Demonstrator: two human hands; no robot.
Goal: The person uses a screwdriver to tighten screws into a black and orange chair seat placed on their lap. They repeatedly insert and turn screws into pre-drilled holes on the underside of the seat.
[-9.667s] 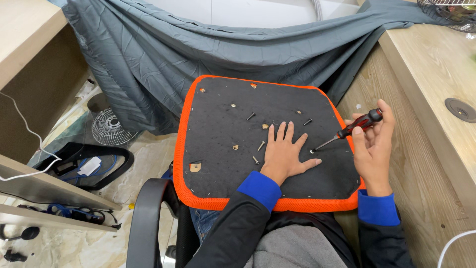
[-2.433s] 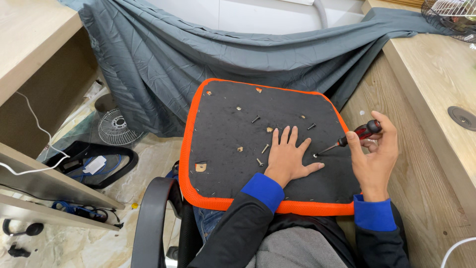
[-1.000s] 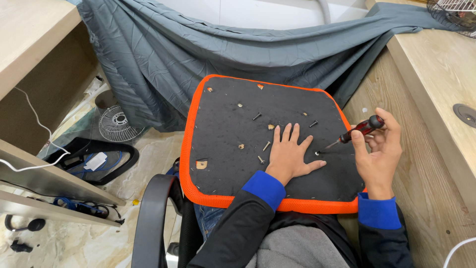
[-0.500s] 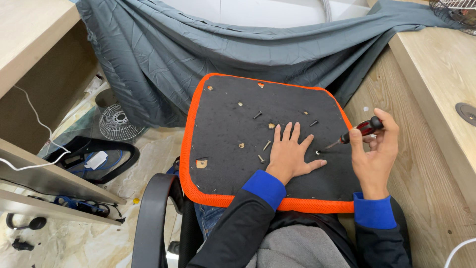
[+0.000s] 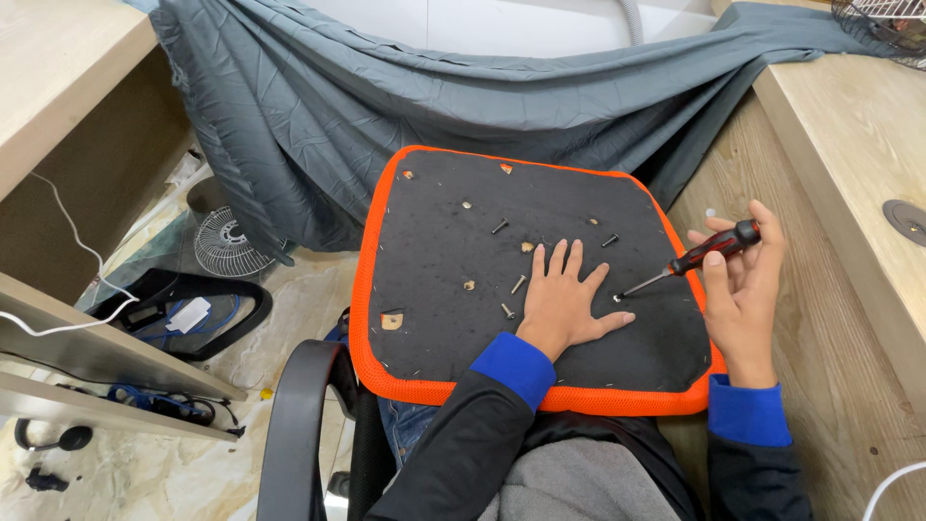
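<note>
The left hand is lying flat, fingers spread, on the black seat panel with its orange rim. At its 3 o'clock, the right hand is gripping a red-and-black screwdriver, fingers curled round the handle. The tip is touching a screw just beside the left thumb. 2 loose screws are lying at the left hand's 10 o'clock.

Wire basket cut off top-right.
</note>
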